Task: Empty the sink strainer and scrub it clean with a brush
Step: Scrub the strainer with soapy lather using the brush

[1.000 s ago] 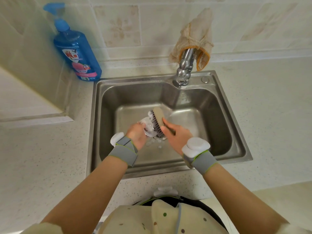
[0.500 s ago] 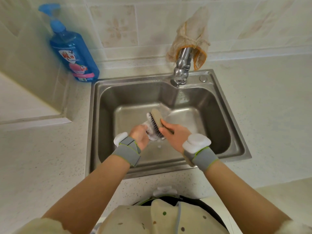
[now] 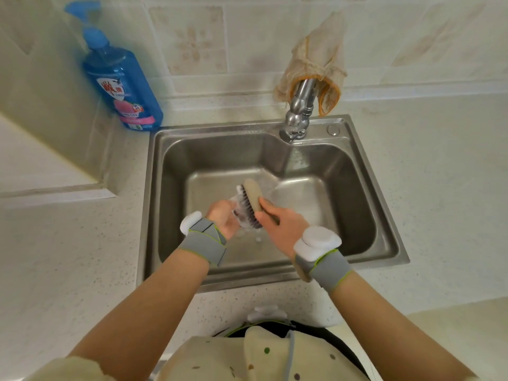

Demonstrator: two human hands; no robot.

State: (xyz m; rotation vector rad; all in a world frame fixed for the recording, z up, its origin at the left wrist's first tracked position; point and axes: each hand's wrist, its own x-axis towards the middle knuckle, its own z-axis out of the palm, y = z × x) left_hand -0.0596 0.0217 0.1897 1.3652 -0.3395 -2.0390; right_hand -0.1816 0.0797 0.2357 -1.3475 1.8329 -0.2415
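A blue soap bottle (image 3: 122, 86) is standing on the table (image 3: 63, 243) at the left, by the wall. Over the sink (image 3: 357, 171), the left hand (image 3: 223, 219) is closing its fingers around the soapy strainer (image 3: 238, 213), and the right hand (image 3: 284, 221) is gripping the brush (image 3: 251, 200), bristles pressing on the strainer. At the right, a cloth (image 3: 316, 56) is hanging over the tap (image 3: 298, 111).

Single head-worn wide-angle view, looking steeply down and forward from close above the sink (image 3: 384, 193), wall tiles (image 3: 192, 42) at top.
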